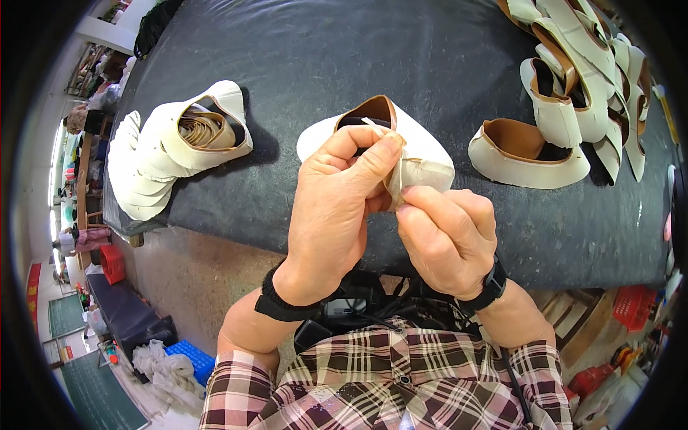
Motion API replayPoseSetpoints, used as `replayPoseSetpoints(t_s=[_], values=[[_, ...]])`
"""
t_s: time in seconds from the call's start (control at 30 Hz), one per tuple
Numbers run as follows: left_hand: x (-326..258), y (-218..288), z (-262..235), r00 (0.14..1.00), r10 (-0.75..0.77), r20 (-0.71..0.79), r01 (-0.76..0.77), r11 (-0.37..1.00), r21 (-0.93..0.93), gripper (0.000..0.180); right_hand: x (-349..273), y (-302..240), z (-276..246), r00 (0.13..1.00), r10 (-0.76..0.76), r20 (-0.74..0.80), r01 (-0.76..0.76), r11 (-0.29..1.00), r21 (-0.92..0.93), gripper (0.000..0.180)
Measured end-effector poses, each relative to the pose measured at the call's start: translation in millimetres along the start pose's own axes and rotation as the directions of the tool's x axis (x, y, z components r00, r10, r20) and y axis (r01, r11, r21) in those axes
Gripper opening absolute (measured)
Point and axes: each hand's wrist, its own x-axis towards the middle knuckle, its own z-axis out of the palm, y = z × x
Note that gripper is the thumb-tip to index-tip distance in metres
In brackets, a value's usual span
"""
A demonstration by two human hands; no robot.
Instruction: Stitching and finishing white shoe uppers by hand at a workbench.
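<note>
A white shoe upper (424,153) with a brown lining is held just above the near part of the dark table. My left hand (333,197) pinches its edge between thumb and fingers. Close beside it, my right hand (453,240) has thumb and forefinger pressed together on a thin pale strip (401,174) at the upper's edge. The fingers partly cover the strip, and its lower end is hidden. Both hands are closed, and both wrists wear black bands.
Nested white shoe uppers (154,161) lie in a curved stack at the left of the dark table (344,50). A single upper (530,168) rests at the right beside a heap of uppers (588,79). On the floor at lower left are a blue crate (192,358) and plastic bags (165,373).
</note>
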Motion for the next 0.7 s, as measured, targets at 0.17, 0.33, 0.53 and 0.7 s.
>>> replayPoseSetpoints(t_s=[0.17, 0.33, 0.53, 0.7], values=[[4.4, 2.9, -12.9, 0.993, -0.005, 0.115, 0.006, 1.000, -0.008, 0.013, 5.6, -5.7, -5.1, 0.990, -0.028, 0.141, 0.030, 0.999, -0.015, 0.029], [9.9, 5.2, -14.9, 0.995, -0.022, 0.096, 0.020, 1.000, 0.020, 0.013, 5.1, -7.6, 3.8, 0.995, -0.016, 0.101, 0.028, 0.992, -0.124, 0.020], [15.4, 3.2, -21.0, 0.993, -0.044, 0.107, 0.040, 0.998, 0.041, 0.012, 1.0, -13.9, 14.7, 0.995, -0.005, 0.097, 0.022, 0.985, -0.173, 0.020], [20.0, 0.9, -21.4, 0.993, -0.058, 0.104, 0.054, 0.998, 0.039, 0.013, 7.6, -26.7, 8.1, 0.963, 0.047, 0.267, 0.035, 0.954, -0.298, 0.018]])
